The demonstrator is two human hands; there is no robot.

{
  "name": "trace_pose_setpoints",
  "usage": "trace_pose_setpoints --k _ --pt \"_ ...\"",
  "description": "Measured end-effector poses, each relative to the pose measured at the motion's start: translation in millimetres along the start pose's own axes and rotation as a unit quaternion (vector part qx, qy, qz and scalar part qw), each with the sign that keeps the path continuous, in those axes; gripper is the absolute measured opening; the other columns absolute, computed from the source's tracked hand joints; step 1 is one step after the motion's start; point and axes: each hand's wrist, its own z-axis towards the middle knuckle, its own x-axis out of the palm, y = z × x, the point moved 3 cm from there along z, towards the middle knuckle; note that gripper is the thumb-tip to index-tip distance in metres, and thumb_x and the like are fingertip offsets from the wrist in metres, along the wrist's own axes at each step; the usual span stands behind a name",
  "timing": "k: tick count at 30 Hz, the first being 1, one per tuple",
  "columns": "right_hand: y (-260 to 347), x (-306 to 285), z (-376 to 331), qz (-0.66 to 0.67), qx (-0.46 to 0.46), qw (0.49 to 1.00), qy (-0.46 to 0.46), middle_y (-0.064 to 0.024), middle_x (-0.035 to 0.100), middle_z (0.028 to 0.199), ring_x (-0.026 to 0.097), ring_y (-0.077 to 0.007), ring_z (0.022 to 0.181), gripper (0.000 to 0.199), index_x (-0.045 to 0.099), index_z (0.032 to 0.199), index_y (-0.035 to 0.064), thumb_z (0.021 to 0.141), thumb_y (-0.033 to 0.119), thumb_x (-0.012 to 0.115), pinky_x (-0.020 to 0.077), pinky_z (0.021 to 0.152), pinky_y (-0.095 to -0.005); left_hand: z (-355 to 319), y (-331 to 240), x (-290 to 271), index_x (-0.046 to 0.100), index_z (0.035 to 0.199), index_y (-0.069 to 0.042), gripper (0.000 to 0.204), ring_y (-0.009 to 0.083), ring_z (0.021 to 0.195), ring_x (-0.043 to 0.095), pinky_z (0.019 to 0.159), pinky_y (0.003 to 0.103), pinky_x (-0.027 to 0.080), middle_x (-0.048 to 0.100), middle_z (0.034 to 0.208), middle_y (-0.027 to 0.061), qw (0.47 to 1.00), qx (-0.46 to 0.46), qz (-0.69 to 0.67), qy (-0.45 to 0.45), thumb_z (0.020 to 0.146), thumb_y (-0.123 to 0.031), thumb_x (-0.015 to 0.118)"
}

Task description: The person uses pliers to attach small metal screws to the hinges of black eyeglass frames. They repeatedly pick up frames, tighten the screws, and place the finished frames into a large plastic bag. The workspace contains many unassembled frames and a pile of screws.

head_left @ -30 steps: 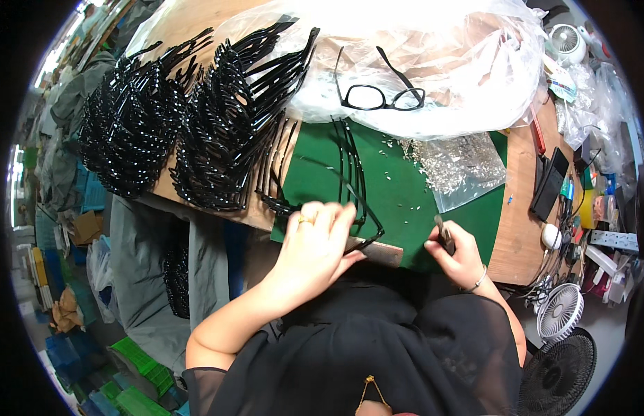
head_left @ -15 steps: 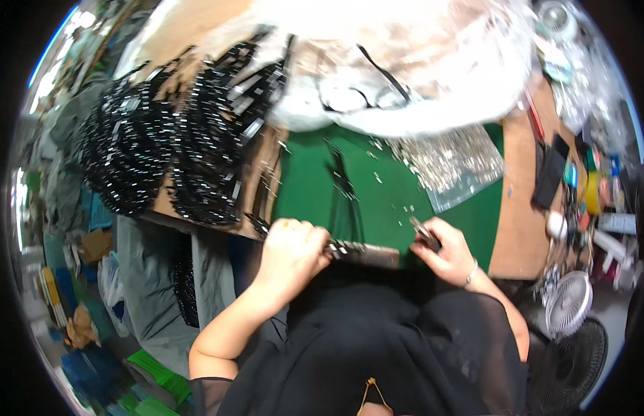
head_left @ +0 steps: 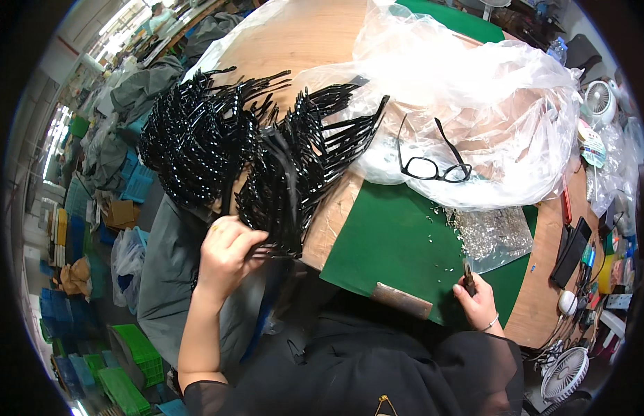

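Observation:
A large pile of glossy black strips (head_left: 204, 139) lies at the left of the table, its lower ends hanging near the edge. My left hand (head_left: 228, 253) is at that lower end, fingers closed on a black strip; the pile partly hides what the fingertips grip. Farther right, my right hand (head_left: 480, 305) grips small pliers (head_left: 469, 279), tip pointing up, over the green mat (head_left: 384, 236). Beyond it a clear bag (head_left: 498, 239) of tiny silver metal pieces lies on the mat, with several loose pieces beside it. A worn metal plate (head_left: 401, 299) sits at the mat's front edge.
Black-rimmed glasses (head_left: 436, 168) rest on crumpled clear plastic sheeting (head_left: 488, 104) at the back. To the right are a black case (head_left: 570, 253), cables and a small white fan (head_left: 566, 374). Grey cloth (head_left: 176, 270) hangs below the table's left edge; green crates (head_left: 138, 353) stand on the floor.
My left hand has moved left from the metal plate to the black pile. The strip that crossed the mat is gone from there. My right hand still holds the pliers; the view has shifted.

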Motion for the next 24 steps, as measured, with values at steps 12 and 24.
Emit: trace_pose_setpoints --k 12,24 --pt "16.8 -7.0 -27.9 0.089 -0.003 0.996 -0.017 -0.0044 0.052 0.09 0.048 -0.0093 0.082 0.015 0.049 0.096 -0.0004 0.082 0.002 0.051 0.0392 0.073 -0.0226 -24.6 13.5 53.3 0.032 0.125 0.004 0.081 0.0375 0.118 0.033 0.101 0.048 0.02 0.037 0.125 0.0206 0.995 -0.02 0.037 0.092 0.064 -0.033 0.07" --pt "29.0 -0.5 -37.6 -0.185 -0.128 0.974 -0.008 -0.0105 0.054 0.068 0.056 -0.026 0.064 0.013 0.055 0.077 0.0052 0.072 0.015 0.063 0.0449 0.057 -0.0326 173.5 -50.9 210.1 0.058 0.083 -0.003 0.012 0.0302 0.075 0.059 0.065 0.036 0.045 0.061 0.077 0.0151 0.966 -0.043 -0.256 0.018 0.081 -0.014 0.053"
